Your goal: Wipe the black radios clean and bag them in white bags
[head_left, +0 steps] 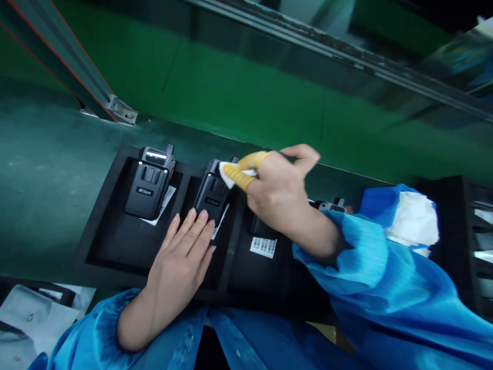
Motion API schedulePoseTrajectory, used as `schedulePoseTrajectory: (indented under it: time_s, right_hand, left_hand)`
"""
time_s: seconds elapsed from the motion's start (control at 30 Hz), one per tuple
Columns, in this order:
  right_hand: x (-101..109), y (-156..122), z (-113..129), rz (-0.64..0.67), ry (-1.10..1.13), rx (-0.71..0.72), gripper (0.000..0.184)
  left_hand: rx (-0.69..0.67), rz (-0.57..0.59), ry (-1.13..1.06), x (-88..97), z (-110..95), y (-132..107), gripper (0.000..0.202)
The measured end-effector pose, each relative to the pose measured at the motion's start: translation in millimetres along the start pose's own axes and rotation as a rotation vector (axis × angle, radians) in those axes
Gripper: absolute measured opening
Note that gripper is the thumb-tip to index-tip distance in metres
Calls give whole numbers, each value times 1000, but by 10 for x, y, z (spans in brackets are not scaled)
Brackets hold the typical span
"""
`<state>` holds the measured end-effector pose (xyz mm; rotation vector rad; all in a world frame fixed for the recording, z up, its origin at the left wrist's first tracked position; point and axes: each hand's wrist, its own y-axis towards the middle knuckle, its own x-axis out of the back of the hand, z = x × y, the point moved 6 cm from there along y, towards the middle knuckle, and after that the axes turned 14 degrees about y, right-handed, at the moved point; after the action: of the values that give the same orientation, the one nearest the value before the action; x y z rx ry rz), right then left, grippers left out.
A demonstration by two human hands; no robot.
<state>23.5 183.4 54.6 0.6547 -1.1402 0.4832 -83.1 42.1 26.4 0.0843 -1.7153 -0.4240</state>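
A black foam tray (100, 216) lies on the green bench with black handheld radios in its slots. The left radio (149, 186) is marked "Riton". My left hand (184, 252) lies flat, fingers stretched out, its fingertips touching the bottom of the middle radio (211, 197). My right hand (280, 191), with yellow finger cots, pinches a small white cloth (227, 173) against the top of the middle radio. A third radio is mostly hidden under my right hand; a barcode label (263, 246) shows below it.
A metal frame post (82, 82) slants down to the bench at the back left. Grey bags (26, 318) lie at the lower left. A blue and white bundle (404, 218) sits at the right next to a black rack (472, 241). A green belt (246, 97) runs behind.
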Motion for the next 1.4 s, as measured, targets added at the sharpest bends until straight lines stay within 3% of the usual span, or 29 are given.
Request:
schedulePoseTrajectory:
  time_s: [0.13,0.37,0.43,0.5,0.63,0.7,0.8,0.97,1.07,1.17,1.3,1.4]
  right_hand:
    - [-122,-35,104,1,-9,134,43]
    - [129,-223,-421,-123,-132,3,34]
    - [184,-213,-353,-141,-124,8,34]
    - [180,-192,-129,-135,-110,84,35]
    - [46,-200,389,-95,-126,267,33]
    - [-26,-251,538,-82,-132,362,31]
    - [-54,-374,514,-82,-137,397,30]
    - [139,-478,202,-128,-228,267,35]
    - [269,-304,143,-171,-201,179,31]
    - [233,39,218,-127,-105,113,32]
    - [-48,542,446,-36,13,143,34]
    - [-320,800,618,23,48,182,36]
  left_hand:
    - [-21,2,20,-1,-6,5,34]
    - [-12,-13,-2,1,-1,6,33]
    - [-14,-23,-9,2,0,6,33]
    - [-17,-31,-18,4,1,9,33]
    - [-13,-34,-47,5,16,10,31]
    - [-1,-50,-74,12,34,5,28]
    - [6,-77,-105,12,49,0,24]
    - [-8,-94,-118,25,22,9,25]
    - [13,-126,-131,132,84,2,25]
    - [89,-154,-67,252,295,-55,25]
    - [205,-143,76,274,631,-186,28]
    - [228,-139,104,222,733,-254,28]
